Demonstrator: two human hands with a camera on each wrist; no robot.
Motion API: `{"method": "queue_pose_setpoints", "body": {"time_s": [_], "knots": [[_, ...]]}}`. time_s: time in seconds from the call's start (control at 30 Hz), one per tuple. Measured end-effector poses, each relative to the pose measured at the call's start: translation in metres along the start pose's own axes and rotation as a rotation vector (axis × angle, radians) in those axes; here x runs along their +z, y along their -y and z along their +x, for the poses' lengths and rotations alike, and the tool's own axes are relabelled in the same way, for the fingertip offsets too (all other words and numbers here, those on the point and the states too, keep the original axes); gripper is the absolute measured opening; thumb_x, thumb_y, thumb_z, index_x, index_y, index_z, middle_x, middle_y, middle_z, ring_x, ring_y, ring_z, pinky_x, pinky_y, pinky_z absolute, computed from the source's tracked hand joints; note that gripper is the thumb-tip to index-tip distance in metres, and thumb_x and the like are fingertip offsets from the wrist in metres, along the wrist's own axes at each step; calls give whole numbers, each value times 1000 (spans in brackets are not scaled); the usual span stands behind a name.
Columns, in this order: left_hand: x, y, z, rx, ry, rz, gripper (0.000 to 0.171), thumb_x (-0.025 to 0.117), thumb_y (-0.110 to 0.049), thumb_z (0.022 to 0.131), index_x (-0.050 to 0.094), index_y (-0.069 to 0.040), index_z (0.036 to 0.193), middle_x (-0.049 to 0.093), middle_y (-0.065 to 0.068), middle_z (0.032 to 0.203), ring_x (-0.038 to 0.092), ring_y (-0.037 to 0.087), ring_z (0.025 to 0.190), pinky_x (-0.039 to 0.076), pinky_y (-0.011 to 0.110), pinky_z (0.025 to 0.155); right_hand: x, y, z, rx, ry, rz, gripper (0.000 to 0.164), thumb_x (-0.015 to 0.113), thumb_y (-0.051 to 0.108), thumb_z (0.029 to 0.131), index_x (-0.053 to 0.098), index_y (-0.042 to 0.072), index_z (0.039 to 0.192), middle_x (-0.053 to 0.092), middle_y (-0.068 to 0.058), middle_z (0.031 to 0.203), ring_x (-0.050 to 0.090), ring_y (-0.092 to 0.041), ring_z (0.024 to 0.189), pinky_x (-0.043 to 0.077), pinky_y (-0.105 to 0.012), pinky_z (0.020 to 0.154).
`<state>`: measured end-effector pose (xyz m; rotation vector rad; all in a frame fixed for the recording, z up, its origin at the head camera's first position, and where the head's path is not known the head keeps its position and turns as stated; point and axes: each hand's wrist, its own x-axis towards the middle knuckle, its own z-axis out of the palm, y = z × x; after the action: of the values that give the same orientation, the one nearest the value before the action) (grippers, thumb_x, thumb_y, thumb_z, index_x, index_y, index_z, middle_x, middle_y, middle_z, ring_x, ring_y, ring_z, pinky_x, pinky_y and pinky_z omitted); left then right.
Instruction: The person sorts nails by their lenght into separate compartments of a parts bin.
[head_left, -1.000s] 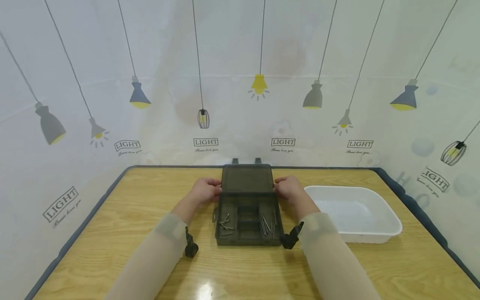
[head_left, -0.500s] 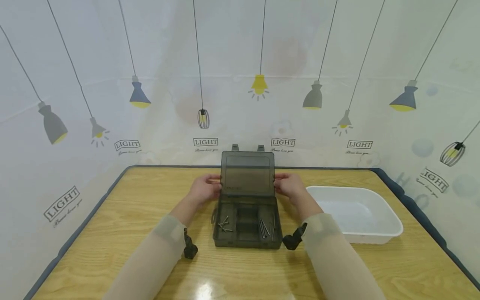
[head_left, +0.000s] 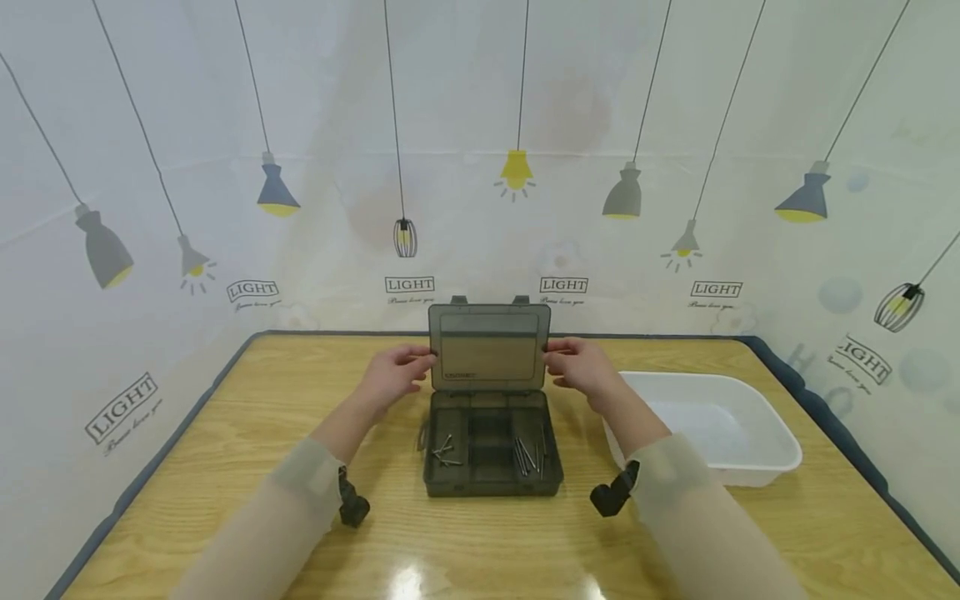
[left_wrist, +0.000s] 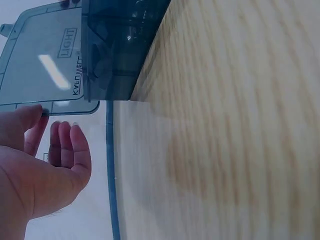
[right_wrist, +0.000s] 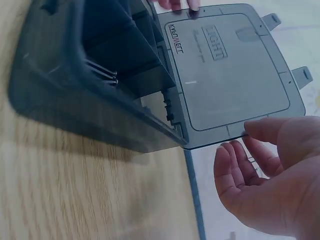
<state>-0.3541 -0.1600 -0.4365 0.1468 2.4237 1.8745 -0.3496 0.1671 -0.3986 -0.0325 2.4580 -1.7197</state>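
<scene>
A smoky grey see-through compartment box (head_left: 492, 483) stands on the table with its hinged lid (head_left: 491, 350) raised nearly upright. My left hand (head_left: 392, 375) pinches the lid's left edge between thumb and forefinger. On the opposite edge my right hand (head_left: 583, 368) does the same; in the right wrist view its thumb lies on the lid's inner face, other fingers curled below. Several short nails or screws (head_left: 447, 454) lie in the left compartment. Longer nails (head_left: 527, 457) lie in the right one. Two latch tabs (right_wrist: 302, 76) stick out from the lid's far edge.
A white plastic basin (head_left: 720, 425) stands on the wooden table (head_left: 247, 467) to the right, behind my right forearm. Behind the table hangs a pale cloth (head_left: 480, 242) printed with lamps. Dark edging runs along the table's far and side edges.
The lid has swung up from leaning back, farther away, to nearly upright. Both hands have risen along its side edges, and my forearms have spread outward. The nails stay in their compartments.
</scene>
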Motion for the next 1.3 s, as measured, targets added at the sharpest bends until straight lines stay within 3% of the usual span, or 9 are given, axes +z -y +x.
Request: {"method": "queue_pose_setpoints", "body": {"time_s": [0.13, 0.27, 0.47, 0.6, 0.8, 0.97, 1.13, 1.3], "knots": [[-5, 0, -8, 42, 25, 34, 41, 67, -31, 111, 69, -5, 143, 69, 21, 129, 68, 31, 107, 61, 42, 95, -3, 2, -11, -17, 11, -39, 42, 60, 21, 113, 59, -3, 147, 66, -21, 142, 64, -30, 118, 59, -36, 95], [-11, 0, -21, 94, 99, 17, 36, 67, -23, 111, 68, 1, 139, 72, 23, 118, 69, 20, 90, 61, 31, 82, -6, 3, -26, -38, 26, -67, 34, 63, 23, 111, 66, 0, 136, 70, -9, 121, 61, -21, 103, 57, -34, 88], [-20, -4, -48, 138, 227, 35, 40, 62, -18, 113, 63, 3, 147, 73, 31, 125, 74, 18, 95, 63, 30, 84, -14, -2, -52, -66, 129, -29, 35, 67, 19, 109, 66, -1, 138, 69, 0, 110, 62, -19, 96, 58, -34, 83], [-23, -6, -65, 153, 281, 39, 40, 67, -17, 111, 65, -1, 148, 77, 23, 120, 76, 19, 98, 64, 34, 86, -19, -8, -67, -57, 194, 20, 36, 67, 16, 108, 66, 1, 140, 67, 1, 103, 62, -18, 93, 57, -32, 81], [-22, -10, -89, 116, 356, 44, 51, 77, -20, 105, 64, -4, 151, 75, 20, 119, 76, 25, 103, 64, 44, 92, -22, -16, -93, -30, 266, 78, 45, 67, 14, 108, 59, 0, 149, 67, 0, 103, 63, -17, 93, 58, -33, 84], [-22, -10, -103, 89, 407, 93, 58, 77, -28, 105, 60, -6, 157, 72, 14, 120, 75, 28, 106, 63, 37, 90, -22, -25, -107, -1, 318, 87, 50, 69, 14, 107, 56, 1, 154, 67, -2, 103, 62, -19, 94, 56, -32, 83], [-20, -6, -111, 89, 431, 115, 56, 72, -31, 109, 58, -5, 157, 74, 22, 115, 73, 29, 100, 61, 35, 83, -21, -29, -115, -23, 350, 5, 52, 72, 23, 107, 58, 4, 154, 69, -9, 112, 64, -22, 95, 57, -35, 84], [-16, 0, -115, 85, 429, 169, 51, 75, -27, 107, 61, -9, 153, 76, 15, 106, 72, 31, 88, 59, 35, 75, -18, -36, -118, -31, 370, -41, 50, 75, 21, 106, 61, 4, 150, 73, -10, 105, 67, -22, 88, 57, -35, 77]]}}
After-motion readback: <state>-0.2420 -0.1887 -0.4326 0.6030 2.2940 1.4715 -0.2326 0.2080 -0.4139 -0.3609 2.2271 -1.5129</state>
